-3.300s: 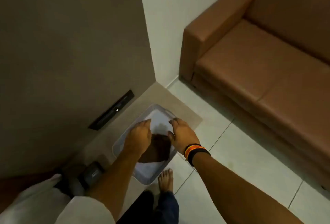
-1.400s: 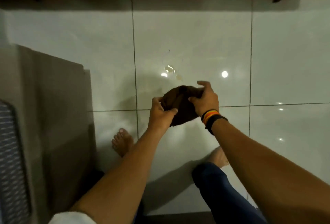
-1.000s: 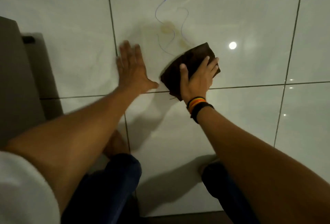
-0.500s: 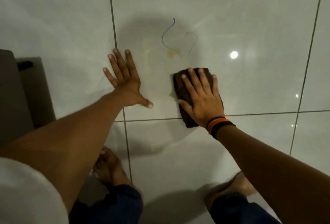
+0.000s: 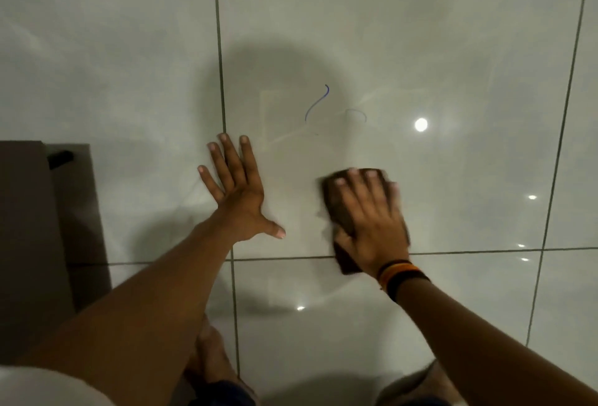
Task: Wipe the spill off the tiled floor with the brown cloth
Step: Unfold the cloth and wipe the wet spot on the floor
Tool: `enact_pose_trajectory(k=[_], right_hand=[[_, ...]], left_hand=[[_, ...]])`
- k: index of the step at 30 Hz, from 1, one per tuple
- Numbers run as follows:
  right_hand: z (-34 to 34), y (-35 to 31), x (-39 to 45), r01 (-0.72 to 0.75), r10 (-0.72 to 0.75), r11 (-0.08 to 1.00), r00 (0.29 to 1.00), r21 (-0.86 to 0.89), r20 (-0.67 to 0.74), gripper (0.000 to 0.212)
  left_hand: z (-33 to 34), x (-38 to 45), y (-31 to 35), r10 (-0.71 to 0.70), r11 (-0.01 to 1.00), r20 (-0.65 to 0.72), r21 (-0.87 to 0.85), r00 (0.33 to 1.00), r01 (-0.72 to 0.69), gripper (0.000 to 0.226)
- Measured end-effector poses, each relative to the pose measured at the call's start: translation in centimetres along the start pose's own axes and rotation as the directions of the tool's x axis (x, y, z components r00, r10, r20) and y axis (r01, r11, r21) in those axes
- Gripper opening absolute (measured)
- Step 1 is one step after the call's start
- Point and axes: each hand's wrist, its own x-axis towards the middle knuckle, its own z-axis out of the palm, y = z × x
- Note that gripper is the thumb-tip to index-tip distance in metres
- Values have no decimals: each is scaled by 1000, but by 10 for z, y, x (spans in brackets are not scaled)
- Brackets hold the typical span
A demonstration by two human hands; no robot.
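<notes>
The brown cloth (image 5: 336, 208) lies folded flat on the glossy pale tiled floor (image 5: 453, 49). My right hand (image 5: 372, 221) presses down on it with fingers spread, covering most of it; the hand is motion-blurred. My left hand (image 5: 238, 192) rests palm-down on the tile to the left, fingers spread, holding nothing. Beyond the cloth a faint wet smear (image 5: 291, 114) and thin bluish curved lines (image 5: 318, 103) mark the spill on the same tile.
A dark brown cabinet side (image 5: 29, 227) stands at the left edge. My bare foot (image 5: 210, 357) and knees sit at the bottom. Grout lines (image 5: 221, 65) cross near both hands. A ceiling light reflects (image 5: 420, 124) on the tile to the right.
My right hand has dragged the cloth toward me over the spill; the yellowish patch is fainter now, with only thin outlines left. My left hand stays planted on the tile.
</notes>
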Motion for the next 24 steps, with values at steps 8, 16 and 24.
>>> enact_pose_trajectory(k=[8, 16, 24], right_hand=[[-45, -31, 149, -299, 314, 947, 941, 120, -128, 82], [-24, 22, 54, 56, -57, 998, 998, -37, -28, 84], [-53, -12, 154, -101, 103, 995, 991, 24, -88, 80]], left_hand=[[7, 7, -4, 7, 1000, -13, 13, 1000, -7, 185], [5, 8, -6, 12, 1000, 17, -1, 1000, -12, 183], [8, 13, -3, -43, 999, -10, 24, 999, 43, 184]])
